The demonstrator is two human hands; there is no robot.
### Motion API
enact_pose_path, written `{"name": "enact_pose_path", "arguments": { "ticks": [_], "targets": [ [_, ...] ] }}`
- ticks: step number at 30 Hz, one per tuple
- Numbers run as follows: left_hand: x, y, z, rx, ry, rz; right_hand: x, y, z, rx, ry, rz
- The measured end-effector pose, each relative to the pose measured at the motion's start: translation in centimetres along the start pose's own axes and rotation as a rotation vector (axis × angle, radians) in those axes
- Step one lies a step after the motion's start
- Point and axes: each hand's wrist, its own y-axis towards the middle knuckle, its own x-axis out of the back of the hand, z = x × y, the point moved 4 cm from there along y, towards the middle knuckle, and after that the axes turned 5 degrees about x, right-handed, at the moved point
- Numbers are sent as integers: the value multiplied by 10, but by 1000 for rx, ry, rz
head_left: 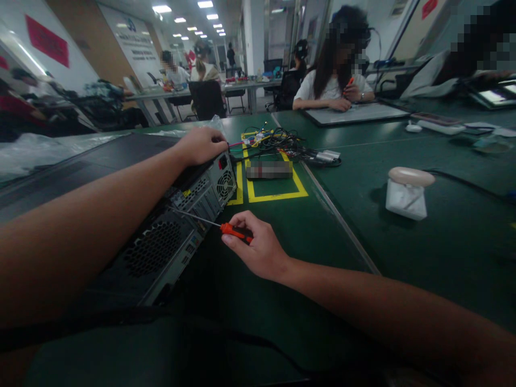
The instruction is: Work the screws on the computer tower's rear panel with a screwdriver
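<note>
A dark computer case lies at the left, its rear panel with vents, ports and a fan grille turned toward the right. My left hand rests on the case's top far corner, above the fan grille; its fingers bend over the edge, and I cannot tell whether they grip it. An orange and black screwdriver is held in my right hand, fingers wrapped round the handle. Its thin shaft points left, and the tip meets the rear panel near the slot covers.
Tangled cables and a small blurred box lie beyond the case by yellow tape. A white case stands at the right. Across the green table a person works over a board.
</note>
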Motion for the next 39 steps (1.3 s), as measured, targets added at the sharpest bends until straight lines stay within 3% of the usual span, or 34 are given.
{"name": "enact_pose_path", "arguments": {
  "ticks": [31,39],
  "targets": [
    [3,-2,-2,28,-9,7,1,2,3,63,-51,21],
    [3,-2,-2,30,-21,3,-1,0,-2,-11,-2,3]
  ]
}}
